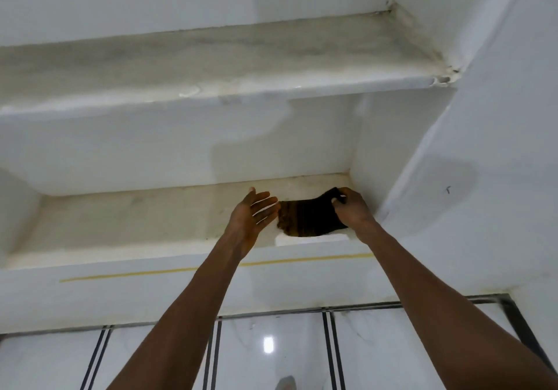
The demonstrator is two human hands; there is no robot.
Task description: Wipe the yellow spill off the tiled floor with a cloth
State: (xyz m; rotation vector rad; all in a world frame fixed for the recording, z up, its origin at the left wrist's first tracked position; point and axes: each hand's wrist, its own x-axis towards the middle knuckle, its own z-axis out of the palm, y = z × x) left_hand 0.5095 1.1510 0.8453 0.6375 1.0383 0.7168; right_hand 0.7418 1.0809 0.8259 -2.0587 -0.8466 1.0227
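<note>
Both arms reach up and forward to the lower shelf (120, 223) of a white built-in wall niche. Right hand (351, 208) pinches the top right corner of a dark cloth (308, 219), fingers curled round the fabric, lifting that corner off the shelf. Cloth sits at the shelf's right end, near the right side wall (371, 160) of the niche, its lower edge hanging just over the shelf's front edge. Cloth is dark brown to black, with a brownish ribbed look on its left part.

Left hand (255, 214) is flat and relaxed, fingers straight and spread, palm facing right, fingertips just at the cloth's left edge; contact can't be judged. It holds nothing.

Shelf left of the cloth is bare, stained stone, running open to the left corner. Upper shelf (211, 57) above, also bare and stained. A thin yellow line (151, 273) runs along the front face below the shelf edge. Glossy white tiled floor (271, 353) with dark grout lines below, between the arms; no yellow spill visible on the part shown.
</note>
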